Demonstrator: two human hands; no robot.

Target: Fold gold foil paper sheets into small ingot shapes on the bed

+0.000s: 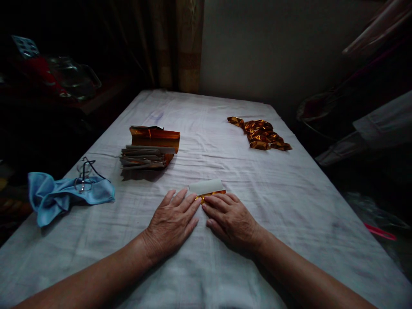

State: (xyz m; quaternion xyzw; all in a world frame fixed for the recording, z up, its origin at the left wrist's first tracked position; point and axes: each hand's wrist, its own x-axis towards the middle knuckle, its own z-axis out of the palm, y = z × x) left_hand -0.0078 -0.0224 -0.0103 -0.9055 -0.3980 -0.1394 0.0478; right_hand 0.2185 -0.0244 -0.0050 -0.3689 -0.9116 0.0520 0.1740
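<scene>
A small sheet of gold foil paper (207, 186) lies on the cloth in front of me, its pale back facing up and a gold strip showing along the near edge. My left hand (173, 216) rests flat at its left end, fingers stretched out. On the near right part, my right hand (229, 216) presses down with its fingers extended. Both index fingertips almost meet at the gold strip, and the fingers hide part of it. Farther left stands a stack of gold foil sheets (144, 156), some curled. Folded gold foil pieces (262, 133) sit in a pile at the far right.
A light blue cloth (61, 195) with eyeglasses (84, 182) on it lies at the left edge. White wrinkled fabric (305, 240) covers the table. A glass jug (74, 77) stands on a dark side surface, and a pink strip-like object (380, 231) is beyond the right edge.
</scene>
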